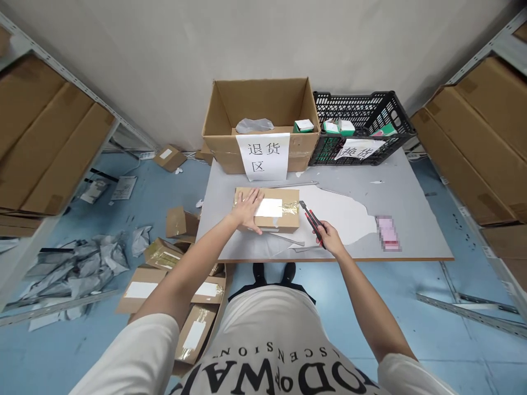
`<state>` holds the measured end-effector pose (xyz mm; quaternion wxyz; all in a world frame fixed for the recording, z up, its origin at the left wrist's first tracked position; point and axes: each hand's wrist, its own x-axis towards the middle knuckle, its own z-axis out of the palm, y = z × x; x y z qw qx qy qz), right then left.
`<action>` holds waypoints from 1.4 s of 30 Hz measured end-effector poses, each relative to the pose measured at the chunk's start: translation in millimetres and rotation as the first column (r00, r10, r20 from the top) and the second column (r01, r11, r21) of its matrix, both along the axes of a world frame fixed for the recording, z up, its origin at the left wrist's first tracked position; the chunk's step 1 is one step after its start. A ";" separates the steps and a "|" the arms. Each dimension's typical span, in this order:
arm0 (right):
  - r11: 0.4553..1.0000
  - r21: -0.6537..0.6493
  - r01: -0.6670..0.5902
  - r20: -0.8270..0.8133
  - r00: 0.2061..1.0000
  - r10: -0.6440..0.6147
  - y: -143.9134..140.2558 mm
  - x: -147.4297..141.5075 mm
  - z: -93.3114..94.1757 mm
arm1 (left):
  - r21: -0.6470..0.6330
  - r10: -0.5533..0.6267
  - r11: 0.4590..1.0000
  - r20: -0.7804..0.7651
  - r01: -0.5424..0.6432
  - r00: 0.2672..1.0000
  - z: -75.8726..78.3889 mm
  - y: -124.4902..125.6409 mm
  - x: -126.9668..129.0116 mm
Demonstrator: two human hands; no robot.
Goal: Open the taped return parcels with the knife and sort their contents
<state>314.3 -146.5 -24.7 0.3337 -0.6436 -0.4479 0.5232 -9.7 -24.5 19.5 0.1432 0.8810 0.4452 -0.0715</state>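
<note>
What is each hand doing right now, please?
Left hand: open, flat on the box.
Right hand: closed, holding the knife.

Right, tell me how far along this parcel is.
Done: the taped parcel lies flat on the table, white label up, left hand pressing its left end. In hand: the right hand holds a box cutter beside it, not touching. Left: the tape looks uncut and the flaps are shut.
</note>
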 end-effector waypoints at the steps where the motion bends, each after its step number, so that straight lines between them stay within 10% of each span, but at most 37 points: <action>1: 1.000 0.000 -0.004 -0.004 1.000 0.004 0.2 -0.3 -1.0 | -0.001 0.000 1.000 0.000 0.000 1.000 -0.4 0.1 -0.7; 18: 0.963 -0.076 -0.257 0.102 0.959 0.264 60.2 38.9 24.7 | 0.052 0.024 0.998 0.061 -0.027 0.998 -1.4 -5.0 -2.7; 42: 0.909 -0.133 -0.396 0.055 0.912 0.406 54.8 41.3 33.8 | 0.013 0.086 0.996 0.058 -0.087 0.995 -0.7 -10.4 -8.5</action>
